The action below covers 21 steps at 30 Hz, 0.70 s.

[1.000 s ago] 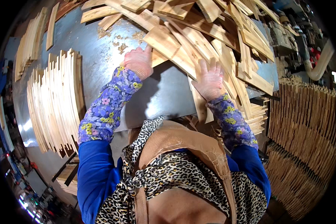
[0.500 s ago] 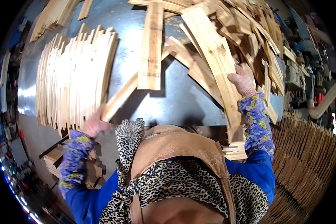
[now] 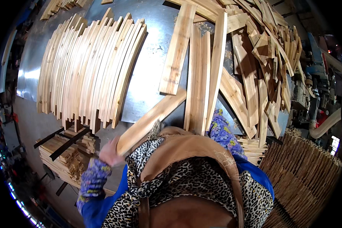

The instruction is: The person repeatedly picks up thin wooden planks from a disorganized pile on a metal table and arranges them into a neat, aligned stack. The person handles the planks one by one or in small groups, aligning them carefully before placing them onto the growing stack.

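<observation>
My left hand [image 3: 111, 152], somewhat blurred, is closed at the near end of a wooden board [image 3: 152, 119] that slants across the table's front edge. The board's far end passes close to another plank [image 3: 178, 53]. Of my right arm, only the flowered sleeve [image 3: 223, 131] shows. Its hand is hidden behind a narrow board [image 3: 217, 64] standing on edge and the apron, so its fingers cannot be seen. Next to that board, a wider plank pair [image 3: 197, 83] points toward my body.
A row of upright-edged boards [image 3: 87, 68] stands on the metal table [image 3: 150, 57] at left. A jumbled wood heap [image 3: 262, 49] covers the right side. Stacked wood [image 3: 62, 155] sits below at left, and a large stack [image 3: 300, 163] stands at right.
My left hand has drawn the slanting board's near end toward my body. My right arm has come inward and nearer. The boards by it now stand more upright and closer to the middle.
</observation>
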Each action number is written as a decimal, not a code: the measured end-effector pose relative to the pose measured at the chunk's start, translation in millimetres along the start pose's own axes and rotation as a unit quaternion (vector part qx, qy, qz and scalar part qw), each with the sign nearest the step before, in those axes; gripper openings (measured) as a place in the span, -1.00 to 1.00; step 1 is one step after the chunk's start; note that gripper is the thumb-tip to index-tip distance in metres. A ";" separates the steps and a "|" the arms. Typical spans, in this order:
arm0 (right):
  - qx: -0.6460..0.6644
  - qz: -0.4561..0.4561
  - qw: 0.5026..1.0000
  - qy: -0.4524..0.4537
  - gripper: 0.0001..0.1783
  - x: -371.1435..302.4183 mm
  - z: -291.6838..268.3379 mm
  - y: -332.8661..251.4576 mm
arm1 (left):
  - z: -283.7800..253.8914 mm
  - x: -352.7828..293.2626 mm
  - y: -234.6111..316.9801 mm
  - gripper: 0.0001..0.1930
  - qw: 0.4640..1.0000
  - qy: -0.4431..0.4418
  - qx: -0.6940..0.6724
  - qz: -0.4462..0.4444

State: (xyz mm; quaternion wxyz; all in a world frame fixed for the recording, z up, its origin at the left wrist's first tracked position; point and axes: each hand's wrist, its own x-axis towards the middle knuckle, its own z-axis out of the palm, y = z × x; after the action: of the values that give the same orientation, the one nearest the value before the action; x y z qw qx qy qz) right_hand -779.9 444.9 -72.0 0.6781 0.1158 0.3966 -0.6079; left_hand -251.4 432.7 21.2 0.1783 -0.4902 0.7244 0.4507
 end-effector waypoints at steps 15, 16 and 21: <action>-0.497 -0.248 0.810 0.188 -0.28 22.7 9.1 -81.2 | 35.9 110.0 65.0 -0.02 0.970 0.224 -0.070 -0.054; -0.516 -0.265 0.790 0.197 -0.26 18.4 26.2 -82.4 | 29.2 159.1 99.2 0.01 0.962 0.238 -0.103 -0.083; -0.537 -0.267 0.784 0.160 -0.02 57.2 2.3 -46.8 | -8.2 316.3 224.4 0.07 0.909 0.398 0.120 -0.029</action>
State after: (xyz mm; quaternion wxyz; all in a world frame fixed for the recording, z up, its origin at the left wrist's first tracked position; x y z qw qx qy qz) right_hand -825.0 390.5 -94.1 0.3678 -0.2818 0.7771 -0.4260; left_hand -589.5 277.5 -88.6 -0.0544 -0.6246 0.7693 0.1227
